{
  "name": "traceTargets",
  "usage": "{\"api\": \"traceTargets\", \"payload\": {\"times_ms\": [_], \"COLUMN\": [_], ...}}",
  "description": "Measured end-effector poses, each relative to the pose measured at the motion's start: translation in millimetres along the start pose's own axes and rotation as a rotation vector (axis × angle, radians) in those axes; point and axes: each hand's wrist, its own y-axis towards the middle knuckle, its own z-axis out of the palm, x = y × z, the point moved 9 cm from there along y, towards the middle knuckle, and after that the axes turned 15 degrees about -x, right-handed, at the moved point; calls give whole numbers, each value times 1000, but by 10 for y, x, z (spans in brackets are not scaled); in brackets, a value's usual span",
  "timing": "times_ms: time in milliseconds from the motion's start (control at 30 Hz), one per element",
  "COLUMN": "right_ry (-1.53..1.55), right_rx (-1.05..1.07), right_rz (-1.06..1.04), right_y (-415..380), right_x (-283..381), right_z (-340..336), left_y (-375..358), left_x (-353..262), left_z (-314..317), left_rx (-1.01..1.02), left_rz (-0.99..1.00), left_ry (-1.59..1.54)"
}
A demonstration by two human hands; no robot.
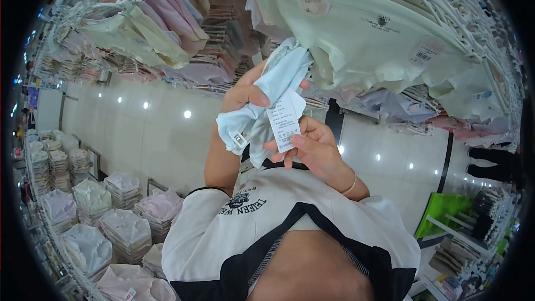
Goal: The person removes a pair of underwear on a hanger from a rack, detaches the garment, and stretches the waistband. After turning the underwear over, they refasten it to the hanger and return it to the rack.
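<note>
My left hand (245, 96) is closed round a bunched light blue pair of underpants (280, 78), its thumb lying across the fabric. A small white hanger clip or size marker (239, 141) shows at the lower left of the cloth. Just to the right, my right hand (316, 146) pinches the lower end of a white printed care label (285, 122) between thumb and fingers. The label's print faces up but is too small to read. Pale green underpants (356, 33) hang on the rack right above both hands, close to the blue cloth.
More underwear hangs on a rack at the upper left (134, 33). Folded stacks (127, 228) stand at the lower left. A green panel (446, 214) and a small rack are at the lower right. Another person's dark-clad legs (493, 164) show at the far right. Shiny floor tiles (145, 128) lie between.
</note>
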Motion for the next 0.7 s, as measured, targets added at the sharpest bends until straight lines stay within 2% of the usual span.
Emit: {"api": "traceTargets", "payload": {"times_ms": [67, 267, 367, 467, 567, 667, 700], "right_ry": [11, -21, -235, -505, -311, -402, -467], "right_rx": [-55, 1, 34, 401, 640, 546, 533], "right_rz": [-5, -61, -136, -111, 42, 203, 185], "right_y": [-2, -28, -80, -178, -273, -185, -159], "right_x": [9, 8, 6, -122, -263, -476, -499], "right_z": [-39, -60, -7, 148, 161, -138, -169], "left_y": [-14, -54, -74, -120, -245, -483, -569], "left_x": [-4, -4, -17, -31, -88, -173, -202], "left_z": [27, 37, -12, -142, -317, -556, -593], "left_rx": [-9, -15, -29, -98, -171, -113, -73], "left_rz": [5, 43, 80, 131, 178, 212, 223], "left_ry": [13, 73, 155, 209, 147, 50, 17]}}
